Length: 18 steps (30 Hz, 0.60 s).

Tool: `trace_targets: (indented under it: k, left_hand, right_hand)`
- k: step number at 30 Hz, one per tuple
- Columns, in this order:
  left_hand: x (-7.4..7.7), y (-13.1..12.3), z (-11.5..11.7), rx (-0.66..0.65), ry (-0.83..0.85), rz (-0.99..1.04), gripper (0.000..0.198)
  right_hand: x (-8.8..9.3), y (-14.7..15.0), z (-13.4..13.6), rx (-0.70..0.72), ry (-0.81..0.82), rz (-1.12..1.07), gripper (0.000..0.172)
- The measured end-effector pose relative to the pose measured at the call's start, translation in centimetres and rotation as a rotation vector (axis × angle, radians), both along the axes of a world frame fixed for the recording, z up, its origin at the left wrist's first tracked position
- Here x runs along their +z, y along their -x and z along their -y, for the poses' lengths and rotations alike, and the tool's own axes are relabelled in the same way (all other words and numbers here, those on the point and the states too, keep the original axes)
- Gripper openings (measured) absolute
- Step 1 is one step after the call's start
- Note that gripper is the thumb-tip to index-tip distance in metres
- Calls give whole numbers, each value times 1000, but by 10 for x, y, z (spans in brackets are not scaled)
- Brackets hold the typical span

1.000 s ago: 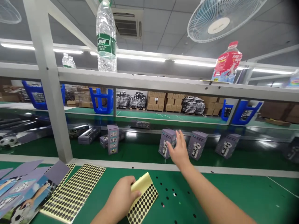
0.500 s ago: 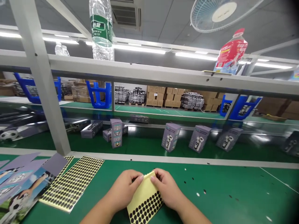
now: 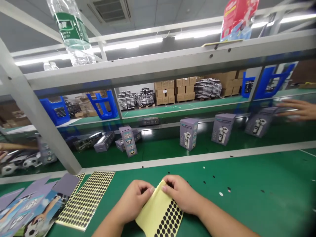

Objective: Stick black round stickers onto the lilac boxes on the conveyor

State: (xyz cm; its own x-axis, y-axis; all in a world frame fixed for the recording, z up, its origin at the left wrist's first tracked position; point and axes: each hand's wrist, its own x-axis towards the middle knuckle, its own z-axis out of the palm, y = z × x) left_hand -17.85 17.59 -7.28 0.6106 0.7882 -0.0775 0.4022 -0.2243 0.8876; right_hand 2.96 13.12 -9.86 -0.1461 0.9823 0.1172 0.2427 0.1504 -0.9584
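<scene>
Between my hands is a yellow sticker sheet, bare over much of its face, with rows of round black stickers along its lower right part. My left hand pinches its upper left edge between thumb and bent fingers. At the top right corner my right hand grips the same sheet, thumb in front and fingers behind. Left of my hands, a fuller sheet of black dot stickers lies flat on the green table, with part of another beneath it.
Flattened purple printed boxes overlap the sticker sheets at left. Beyond the pale rail, purple cartons stand on a green belt. Another person's hand is by a carton at far right. Loose dots dot the table. A shelf beam crosses above.
The view has tilted and shifted. The held sheet has turned, its dotted part now further right. Other people's arms have appeared at the far left and right.
</scene>
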Motion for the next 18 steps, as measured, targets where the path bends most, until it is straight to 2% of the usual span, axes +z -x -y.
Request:
trace_targets:
  k: [3,6,9,11,13,16,17,18]
  left_hand:
    - [1,0,-11,90,-22,29,38]
    - [15,-4,-30,210,-84,51,39]
    - [33,-14,-45,205,-63,18,44]
    - [37,-21,-45,166,-16,-27,48]
    - [31,-24,-38,157,72,-13,50]
    - [9,-23,-20,201,290,216,54]
    - [2,-23,-14,219,323,286,55]
    - [-5,-22,-9,244,286,302,55]
  right_hand:
    - [-6,-1,-3,-11,12,-67,14]
    - [-11,-2,-8,-27,23,-165,13]
    - [-9,-4,-13,-119,-75,-142,12]
    - [-7,-6,-17,-191,-127,-140,11]
    - [-6,-8,-19,-233,-132,-193,11]
    - [-8,-10,-22,-245,-131,-259,12]
    - [-9,-10,-22,-238,-133,-262,13]
    - [-10,-10,-21,-225,-130,-263,13]
